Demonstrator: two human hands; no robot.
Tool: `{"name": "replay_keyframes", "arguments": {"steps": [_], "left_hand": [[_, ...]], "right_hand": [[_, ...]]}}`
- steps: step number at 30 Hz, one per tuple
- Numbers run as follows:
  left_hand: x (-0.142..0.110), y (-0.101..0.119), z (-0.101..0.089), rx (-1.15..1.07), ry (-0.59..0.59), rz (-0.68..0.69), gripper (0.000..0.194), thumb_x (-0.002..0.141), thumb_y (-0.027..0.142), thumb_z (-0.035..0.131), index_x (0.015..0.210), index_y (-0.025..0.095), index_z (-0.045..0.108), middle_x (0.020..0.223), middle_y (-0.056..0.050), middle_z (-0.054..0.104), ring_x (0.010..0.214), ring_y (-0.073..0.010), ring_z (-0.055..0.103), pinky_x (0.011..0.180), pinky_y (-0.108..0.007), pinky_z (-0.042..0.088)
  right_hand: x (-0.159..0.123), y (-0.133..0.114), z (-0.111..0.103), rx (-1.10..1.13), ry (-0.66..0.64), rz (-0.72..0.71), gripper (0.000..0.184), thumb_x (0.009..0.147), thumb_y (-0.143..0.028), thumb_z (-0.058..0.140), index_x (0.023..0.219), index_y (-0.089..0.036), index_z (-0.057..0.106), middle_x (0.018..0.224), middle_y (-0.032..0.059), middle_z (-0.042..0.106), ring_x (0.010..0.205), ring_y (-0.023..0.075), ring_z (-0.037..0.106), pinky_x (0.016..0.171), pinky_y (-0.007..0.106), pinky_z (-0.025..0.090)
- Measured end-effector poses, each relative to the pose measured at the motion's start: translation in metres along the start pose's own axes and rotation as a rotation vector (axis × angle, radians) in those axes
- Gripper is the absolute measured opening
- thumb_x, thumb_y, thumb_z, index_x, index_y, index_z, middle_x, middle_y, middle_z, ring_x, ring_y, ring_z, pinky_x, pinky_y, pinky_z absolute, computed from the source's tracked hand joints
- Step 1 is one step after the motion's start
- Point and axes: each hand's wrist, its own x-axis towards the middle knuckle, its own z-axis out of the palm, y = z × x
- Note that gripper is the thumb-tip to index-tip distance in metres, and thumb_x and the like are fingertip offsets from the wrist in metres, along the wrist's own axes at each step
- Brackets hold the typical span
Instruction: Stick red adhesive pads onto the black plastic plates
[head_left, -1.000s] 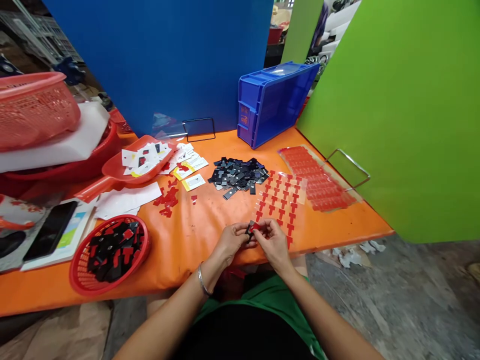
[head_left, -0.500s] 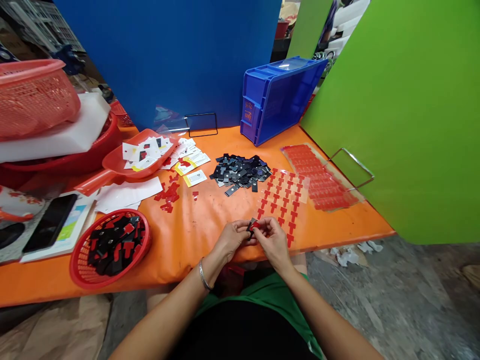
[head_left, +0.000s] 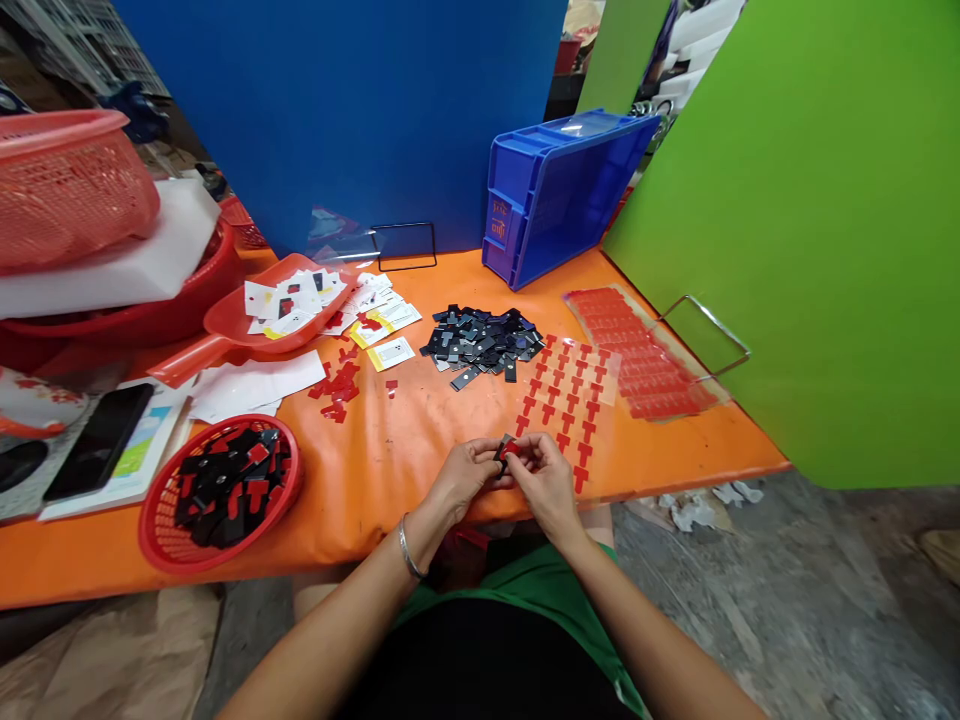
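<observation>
Over the tabletop's (head_left: pixel 420 430) near edge, a black piece (head_left: pixel 503 464) is pinched by the left hand (head_left: pixel 459 482), a red tab (head_left: pixel 512 448) by the right hand (head_left: pixel 547 484). Tabbed pieces (head_left: pixel 234 490) are gathered in the basket (head_left: pixel 148 535); an untabbed heap (head_left: pixel 484 345) is left.

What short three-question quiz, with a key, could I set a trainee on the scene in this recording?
1. True or false: the blue rectangular plastic crate stands tipped on its side.
2. Which lies nearest the person's right hand: (a) the black rectangular smartphone, (b) the clear plastic sheet bearing red T-shaped pieces, (c) the red plastic scoop?
3. What do the left hand and the right hand hold together?

Key: 1. True. 2. b. 3. A small flat black piece with a red piece against it, partly hidden by the hands.
</observation>
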Motion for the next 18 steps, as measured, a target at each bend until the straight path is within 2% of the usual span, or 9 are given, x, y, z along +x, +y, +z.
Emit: {"name": "replay_keyframes", "arguments": {"steps": [6, 10, 14, 18], "left_hand": [[-0.002, 0.002, 0.002, 0.004, 0.008, 0.006, 0.026, 0.066, 0.007, 0.064, 0.092, 0.009, 0.064, 0.083, -0.009, 0.07, 0.075, -0.018, 0.067, 0.075, -0.031, 0.054], [-0.001, -0.001, 0.006, 0.025, 0.086, 0.021, 0.018, 0.071, 0.011, 0.063, 0.089, 0.009, 0.064, 0.078, -0.008, 0.07, 0.071, -0.0175, 0.067, 0.071, -0.03, 0.055], [0.002, -0.007, 0.009, 0.023, 0.181, 0.049, 0.014, 0.072, 0.011, 0.065, 0.086, 0.01, 0.063, 0.073, -0.006, 0.069, 0.064, -0.0159, 0.066, 0.064, -0.029, 0.056], [0.003, -0.01, 0.009, 0.02, 0.169, 0.07, 0.013, 0.073, 0.011, 0.065, 0.086, 0.01, 0.063, 0.072, -0.006, 0.07, 0.06, -0.0143, 0.066, 0.062, -0.027, 0.056]], "right_hand": [[0.0, -0.002, 0.001, -0.002, 0.007, -0.007, 0.013, 0.075, -0.029, 0.06, 0.079, -0.021, 0.05, 0.068, -0.0019, 0.054, 0.055, 0.0115, 0.049, 0.049, 0.024, 0.045], [-0.002, -0.007, 0.0, -0.012, 0.0, -0.016, 0.012, 0.077, -0.03, 0.059, 0.082, -0.022, 0.051, 0.069, -0.0007, 0.055, 0.056, 0.0126, 0.051, 0.049, 0.024, 0.048], [-0.007, -0.01, -0.001, -0.04, -0.022, -0.037, 0.012, 0.081, -0.033, 0.055, 0.086, -0.023, 0.053, 0.077, 0.0016, 0.058, 0.057, 0.0131, 0.053, 0.051, 0.027, 0.05], [-0.007, -0.006, -0.003, -0.121, 0.035, -0.108, 0.012, 0.081, -0.033, 0.055, 0.087, -0.022, 0.057, 0.088, 0.006, 0.057, 0.068, 0.0161, 0.055, 0.06, 0.031, 0.052]]}}
